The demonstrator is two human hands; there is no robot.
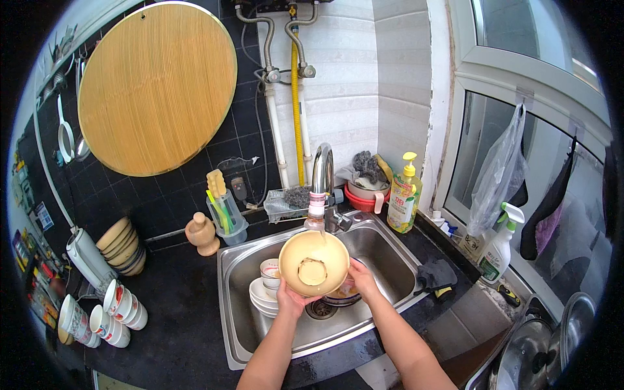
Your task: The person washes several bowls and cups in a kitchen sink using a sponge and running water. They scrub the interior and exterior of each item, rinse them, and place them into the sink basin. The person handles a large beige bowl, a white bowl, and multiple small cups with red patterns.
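Observation:
Both hands hold a pale yellow bowl [325, 247] beneath the faucet [322, 166], above the sink [398, 257]. A brownish ring marks the middle of its base. My left hand [294, 301] grips the bowl's lower left edge, while my right hand [363, 281] is closed on its right edge; some fingers are hidden behind the bowl. Thin water seems to run from the spout onto the bowl. White bowls [263, 300] are stacked in the sink to its left. Behind and below it, a dark-rimmed bowl [342, 300] shows in part, beside the drain [320, 311].
Several bowls [120, 244] and stacked white cups [114, 325] stand on the left counter. Behind the sink are a wooden pestle-like piece [203, 235], a utensil holder [227, 221], a red basin [365, 198] and a yellow pump bottle [404, 201]. A spray bottle [497, 253] stands right.

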